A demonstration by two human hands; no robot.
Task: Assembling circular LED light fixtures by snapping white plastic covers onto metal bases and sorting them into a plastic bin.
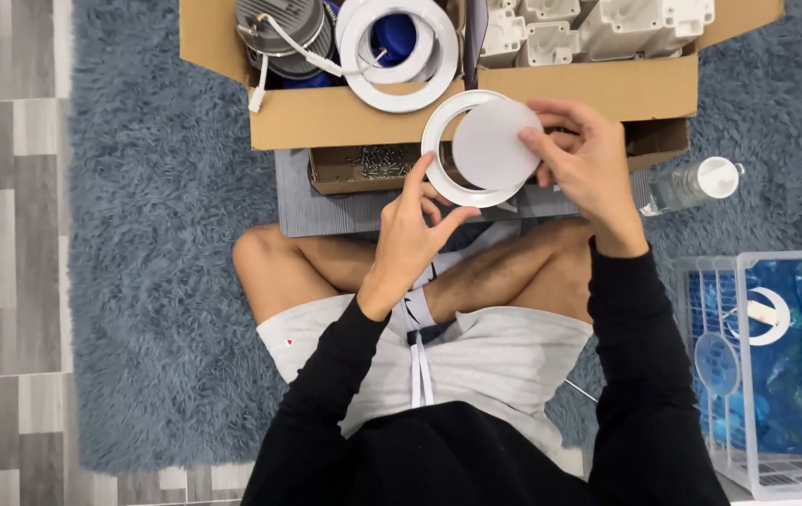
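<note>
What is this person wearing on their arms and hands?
Both arms are in long black sleeves that end at the wrists. The left hand and right hand are bare: no gloves, rings or watch show. No cables or markings appear on the sleeves.

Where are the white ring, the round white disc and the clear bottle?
white ring (438, 173): head view, on its left rim.
round white disc (493, 145): head view, on its flat face.
clear bottle (691, 185): head view, on its body.
</note>
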